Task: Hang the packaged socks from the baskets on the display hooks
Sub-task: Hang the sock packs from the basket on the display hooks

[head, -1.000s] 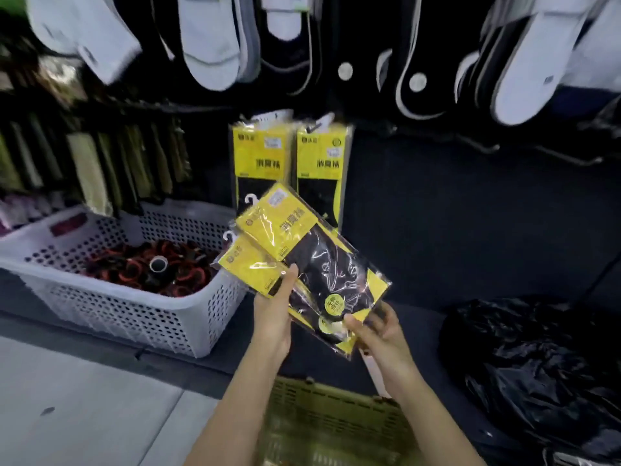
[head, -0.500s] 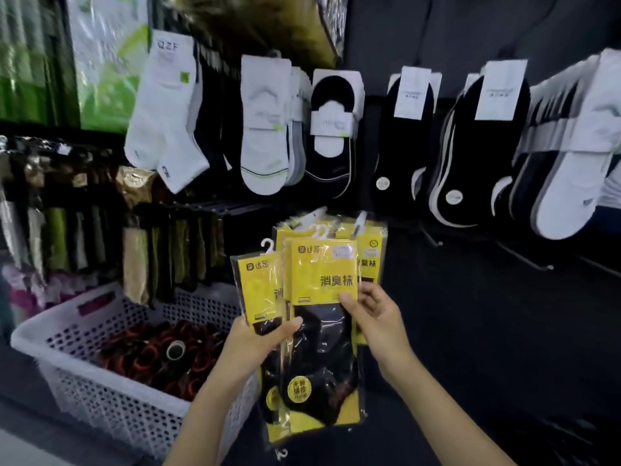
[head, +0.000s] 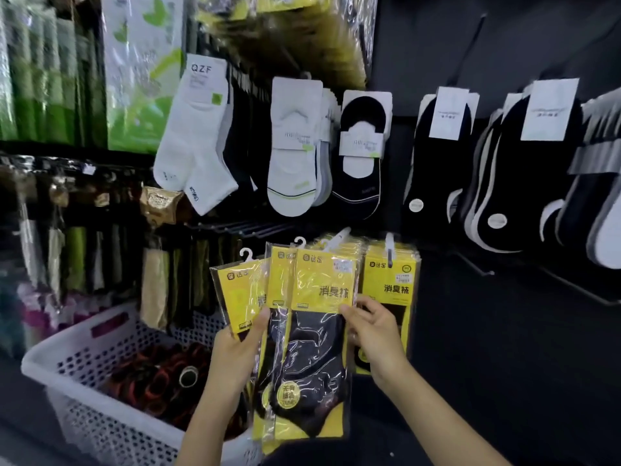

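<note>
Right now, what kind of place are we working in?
Most likely a shop's sock section: a dark display wall hung with carded socks, yellow sock packs already hanging, and a white basket below. The left hand and right hand hold the loose packs.

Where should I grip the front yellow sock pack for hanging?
Pinch the front sock pack at its yellow header card, coming from the right edge where the right hand is: the pack stands upright, the card looks stiffer than the film below, leaving its top clear.
</note>
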